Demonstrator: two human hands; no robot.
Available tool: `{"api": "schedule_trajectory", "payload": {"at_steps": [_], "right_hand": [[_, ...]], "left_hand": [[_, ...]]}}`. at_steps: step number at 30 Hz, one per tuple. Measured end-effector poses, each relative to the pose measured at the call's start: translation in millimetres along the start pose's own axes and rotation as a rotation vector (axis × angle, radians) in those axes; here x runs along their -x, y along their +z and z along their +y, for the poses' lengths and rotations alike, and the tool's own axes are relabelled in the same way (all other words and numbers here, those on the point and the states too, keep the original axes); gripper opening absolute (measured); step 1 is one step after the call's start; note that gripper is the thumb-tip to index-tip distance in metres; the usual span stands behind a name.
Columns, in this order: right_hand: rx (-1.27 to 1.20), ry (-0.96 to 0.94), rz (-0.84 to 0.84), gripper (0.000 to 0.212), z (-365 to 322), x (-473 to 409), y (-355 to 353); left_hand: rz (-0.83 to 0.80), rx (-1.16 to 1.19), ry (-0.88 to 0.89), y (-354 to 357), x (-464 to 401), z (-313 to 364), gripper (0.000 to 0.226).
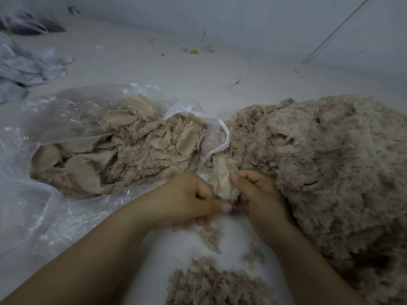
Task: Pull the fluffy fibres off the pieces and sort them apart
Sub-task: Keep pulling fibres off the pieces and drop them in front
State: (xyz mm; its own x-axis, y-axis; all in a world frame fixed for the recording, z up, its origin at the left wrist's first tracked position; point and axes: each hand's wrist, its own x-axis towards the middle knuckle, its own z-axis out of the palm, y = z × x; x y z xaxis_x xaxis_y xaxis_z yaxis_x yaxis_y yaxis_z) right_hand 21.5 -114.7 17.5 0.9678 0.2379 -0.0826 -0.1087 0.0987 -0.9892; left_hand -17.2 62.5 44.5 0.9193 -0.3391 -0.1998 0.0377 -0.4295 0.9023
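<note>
Mid-strip, the left hand and right hand both pinched one fluffy piece above the floor, between bag and heap; next, seemingly, pulling the fibres free.

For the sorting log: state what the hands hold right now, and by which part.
Both hands hold one beige fluffy piece. The left hand pinches its lower left edge; the right hand grips its right side, thumb at the top.
</note>
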Motion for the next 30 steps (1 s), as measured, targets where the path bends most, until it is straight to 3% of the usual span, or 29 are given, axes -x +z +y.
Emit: {"api": "schedule_trajectory", "payload": {"at_steps": [2, 3, 5, 7, 10, 16, 19, 21, 23, 25, 30], "right_hand": [[-0.003, -0.012, -0.014, 0.017, 0.4, -0.9, -0.5], [0.004, -0.022, -0.028, 0.018, -0.1, -0.6, -0.5], [0.040, -0.040, -0.058, 0.022, -1.1, 0.8, -0.3], [0.047, -0.047, -0.087, 0.020, -1.5, 2.4, 0.1], [0.012, -0.039, -0.113, 0.030, -3.5, 4.3, 0.6], [-0.064, 0.011, -0.009, 0.034, -3.4, 0.1, 3.6], [-0.086, 0.027, -0.004, 0.042, -5.0, 0.0, 1.5], [0.043, -0.023, -0.124, 0.048, -3.6, 0.8, -1.0], [0.188, -0.096, -0.228, 0.032, -1.3, 1.6, -0.8], [0.225, -0.108, -0.215, 0.025, 0.9, 0.5, -1.1], [0.165, -0.069, -0.117, 0.041, 3.0, -4.2, -3.6]], "left_hand": [[0.301, 0.184, 0.022, 4.0, -9.9, -0.2, 0.046], [0.361, 0.261, 0.048, 5.3, -12.7, 0.5, 0.049], [0.372, 0.324, 0.100, 9.7, -15.0, 0.4, 0.050], [0.359, 0.329, 0.133, 15.5, -15.2, -0.6, 0.033], [0.338, 0.344, 0.101, 20.2, -17.0, -3.6, 0.030], [0.283, 0.512, 0.072, 17.1, -14.9, 1.0, 0.027], [0.365, 0.501, 0.098, 17.3, -14.4, 0.4, 0.029], [0.415, 0.457, 0.114, 19.9, -14.8, 0.3, 0.030], [0.443, 0.446, 0.147, 22.5, -15.5, 1.7, 0.031], [0.507, 0.461, 0.168, 21.7, -15.9, 2.4, 0.030], [0.761, 0.479, 0.160, 9.0, -19.5, -4.5, 0.016]]}}
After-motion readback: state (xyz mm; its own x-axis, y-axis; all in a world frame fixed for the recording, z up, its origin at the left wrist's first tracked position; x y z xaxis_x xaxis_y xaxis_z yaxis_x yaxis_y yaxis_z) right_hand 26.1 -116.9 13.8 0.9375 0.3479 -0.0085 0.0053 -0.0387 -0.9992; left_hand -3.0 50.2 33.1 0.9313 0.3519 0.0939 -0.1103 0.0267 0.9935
